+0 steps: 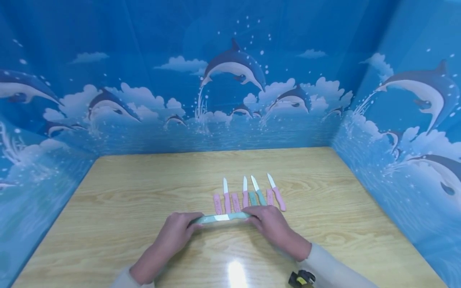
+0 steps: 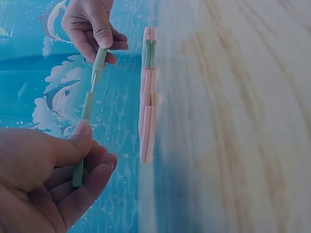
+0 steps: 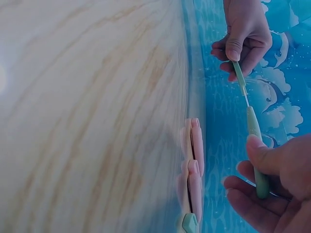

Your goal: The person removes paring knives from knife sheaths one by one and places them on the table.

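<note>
A green-handled paring knife (image 1: pixel 238 215) is held level above the table between both hands, part of its blade bare. My left hand (image 1: pixel 177 233) pinches the green sheath (image 2: pixel 87 108) that covers the blade's tip end. The knife's handle (image 3: pixel 254 127) is gripped between thumb and fingers of my right hand (image 1: pixel 271 225). Just beyond lie several unsheathed knives in a row, among them a pink knife (image 1: pixel 227 202) and a green knife (image 1: pixel 260 196). Beside them are loose sheaths, such as a pink sheath (image 1: pixel 217 204) and a green sheath (image 1: pixel 253 198); the right hand hides some near ends.
The wood-grain table (image 1: pixel 137 188) carries the row right of its middle. Blue dolphin-printed sheeting (image 1: pixel 173 132) stands behind it and along both sides. A small black and yellow object (image 1: pixel 301 279) is near the right sleeve.
</note>
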